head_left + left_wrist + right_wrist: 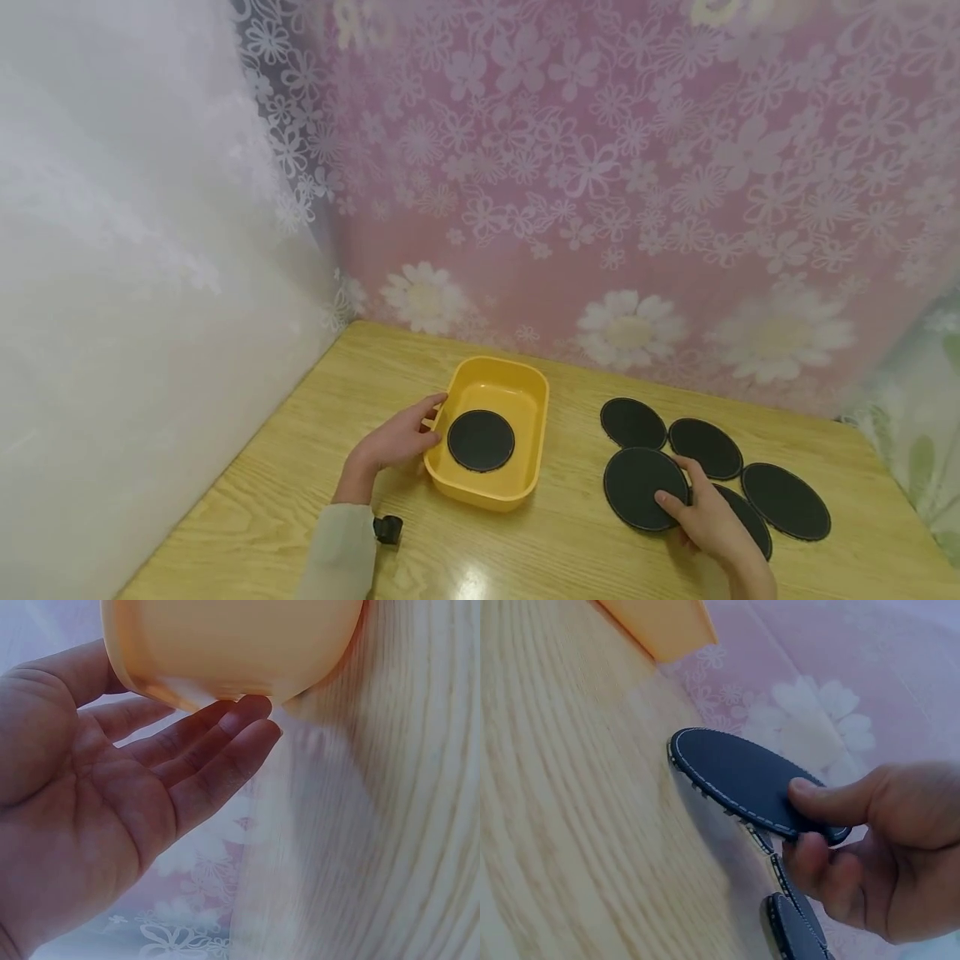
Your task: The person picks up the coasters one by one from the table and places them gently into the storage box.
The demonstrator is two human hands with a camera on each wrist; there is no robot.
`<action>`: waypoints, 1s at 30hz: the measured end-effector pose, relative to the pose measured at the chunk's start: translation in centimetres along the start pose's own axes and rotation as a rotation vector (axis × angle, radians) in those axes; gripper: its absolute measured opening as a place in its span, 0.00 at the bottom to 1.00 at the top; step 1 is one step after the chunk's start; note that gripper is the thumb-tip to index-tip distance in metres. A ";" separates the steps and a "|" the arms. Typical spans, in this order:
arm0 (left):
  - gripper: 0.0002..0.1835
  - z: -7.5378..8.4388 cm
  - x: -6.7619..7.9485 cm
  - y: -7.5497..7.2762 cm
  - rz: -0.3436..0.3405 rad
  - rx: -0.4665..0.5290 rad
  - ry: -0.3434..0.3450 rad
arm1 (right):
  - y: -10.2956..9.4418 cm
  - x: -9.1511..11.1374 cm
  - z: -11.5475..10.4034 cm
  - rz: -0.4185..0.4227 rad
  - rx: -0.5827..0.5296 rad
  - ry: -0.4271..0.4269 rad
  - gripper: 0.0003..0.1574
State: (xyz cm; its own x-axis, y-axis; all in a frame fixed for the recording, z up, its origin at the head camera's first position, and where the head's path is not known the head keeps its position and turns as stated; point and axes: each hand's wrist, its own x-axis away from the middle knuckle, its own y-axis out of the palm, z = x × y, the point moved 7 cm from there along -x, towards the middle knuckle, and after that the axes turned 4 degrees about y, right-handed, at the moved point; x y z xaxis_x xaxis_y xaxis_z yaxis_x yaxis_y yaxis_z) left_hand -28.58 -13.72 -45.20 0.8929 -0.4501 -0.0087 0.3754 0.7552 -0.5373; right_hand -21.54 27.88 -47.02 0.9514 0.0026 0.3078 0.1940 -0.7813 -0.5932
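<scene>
My right hand (708, 517) pinches a round black coaster (641, 489) with pale edge stitching, thumb on top and fingers beneath. In the right wrist view this coaster (739, 776) is held tilted above the table. My left hand (401, 433) rests at the left wall of a yellow rectangular tub (538, 454), its fingers around the rim and outer side. Close up in the left wrist view, the fingers (217, 765) touch the underside of the tub wall (232, 645). Inside the tub lies another black coaster (482, 441).
Several black coasters lie on the wooden table (465, 550) at the right, among them a back-left one (632, 422), a middle one (705, 448) and a far-right one (786, 501). A floral pink curtain (525, 208) hangs behind; a white sheet (150, 250) borders the left.
</scene>
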 end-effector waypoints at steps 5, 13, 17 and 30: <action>0.34 0.2 -0.1 0.0 0.002 -0.001 -0.004 | 0.4 0.1 0.0 -0.054 -0.203 -0.035 0.42; 0.34 0.1 -0.1 0.1 -0.014 0.015 0.001 | 0.3 -0.1 0.2 -0.138 -0.407 -0.032 0.48; 0.34 0.0 -0.2 0.0 -0.013 0.020 0.003 | 0.3 -0.1 -0.3 -0.139 -0.467 -0.067 0.51; 0.35 -0.1 -0.1 0.1 -0.024 0.055 -0.001 | 2.4 0.1 -4.6 -0.095 -0.538 -0.194 0.54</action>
State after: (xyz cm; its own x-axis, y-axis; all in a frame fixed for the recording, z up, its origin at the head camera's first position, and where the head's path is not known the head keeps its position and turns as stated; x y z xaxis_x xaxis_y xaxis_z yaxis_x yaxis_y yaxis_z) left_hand -28.65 -13.67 -45.34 0.8835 -0.4684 0.0044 0.4102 0.7692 -0.4900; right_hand -22.04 23.09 -44.96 0.9720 0.1625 0.1695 0.1799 -0.9793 -0.0928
